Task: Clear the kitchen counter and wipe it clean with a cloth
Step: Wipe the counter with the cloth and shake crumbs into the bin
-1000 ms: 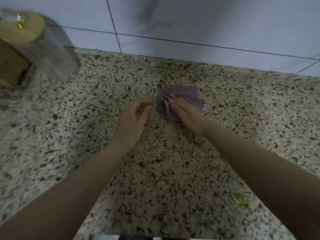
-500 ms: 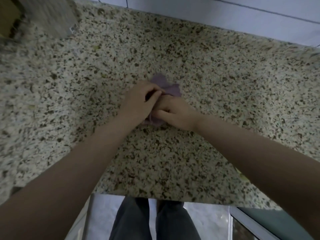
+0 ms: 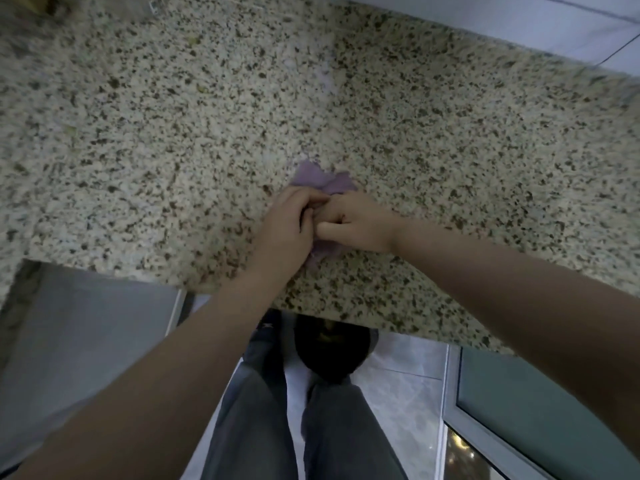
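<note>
A small purple cloth (image 3: pixel 320 178) lies bunched on the speckled granite counter (image 3: pixel 173 133), close to its front edge. My left hand (image 3: pixel 287 226) and my right hand (image 3: pixel 356 220) meet over it, fingers curled round the fabric. Most of the cloth is hidden under both hands; a crumpled corner sticks out beyond the knuckles and a strip shows below them.
The white tiled wall (image 3: pixel 519 19) runs along the back of the counter. A few small yellowish crumbs (image 3: pixel 192 39) lie at the far left. Below the counter's edge are my legs in grey trousers (image 3: pixel 294 427), a tiled floor, and a glass-fronted cabinet door (image 3: pixel 536 410) at right.
Both hands closed together over the cloth and bunched it up, drawing it toward the counter's front edge. The view tilted down, so the jar at upper left left the frame.
</note>
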The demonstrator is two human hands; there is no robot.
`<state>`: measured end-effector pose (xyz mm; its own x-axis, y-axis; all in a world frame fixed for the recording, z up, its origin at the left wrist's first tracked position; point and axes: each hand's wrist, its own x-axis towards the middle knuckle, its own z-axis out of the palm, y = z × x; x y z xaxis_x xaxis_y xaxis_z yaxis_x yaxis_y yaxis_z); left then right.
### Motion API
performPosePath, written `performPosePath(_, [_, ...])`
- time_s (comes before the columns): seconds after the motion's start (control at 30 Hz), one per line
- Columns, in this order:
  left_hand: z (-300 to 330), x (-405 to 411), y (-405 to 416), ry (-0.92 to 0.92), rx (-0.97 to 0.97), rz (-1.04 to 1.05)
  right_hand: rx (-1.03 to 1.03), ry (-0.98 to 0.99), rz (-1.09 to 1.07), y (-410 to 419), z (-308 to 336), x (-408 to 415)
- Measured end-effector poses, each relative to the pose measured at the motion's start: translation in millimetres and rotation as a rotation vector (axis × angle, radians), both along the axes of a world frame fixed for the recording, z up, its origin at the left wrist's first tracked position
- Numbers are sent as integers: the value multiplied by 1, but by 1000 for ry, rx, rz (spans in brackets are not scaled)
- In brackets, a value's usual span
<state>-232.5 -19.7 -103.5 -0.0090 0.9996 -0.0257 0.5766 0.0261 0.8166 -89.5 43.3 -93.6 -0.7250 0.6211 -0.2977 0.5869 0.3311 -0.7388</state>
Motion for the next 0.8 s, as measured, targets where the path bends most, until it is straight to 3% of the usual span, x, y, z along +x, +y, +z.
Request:
performPosePath(0.23, [20, 39, -25, -45, -146, -4, -166, -8, -219, -36, 14, 33])
performPosePath(0.37, [47, 8, -18, -160, -94, 205, -679, 338, -528, -16, 37, 16])
performPosePath(0.5, [58, -37, -18, -218, 79, 463, -856, 612, -781, 5, 46, -11])
performPosePath(0.57, [56, -55, -19, -255, 144, 528, -672, 595, -814, 7, 41, -31])
performPosePath(0.67, [51, -68, -27, -267, 205, 578, -346, 360, -594, -14, 25, -52])
performPosePath(0.73, [42, -77, -34, -175, 183, 535, -271, 176, -412, -29, 10, -63])
performPosePath(0.8, [34, -81, -43, -3, 135, 360, -128, 47, -230, -41, -2, -64])
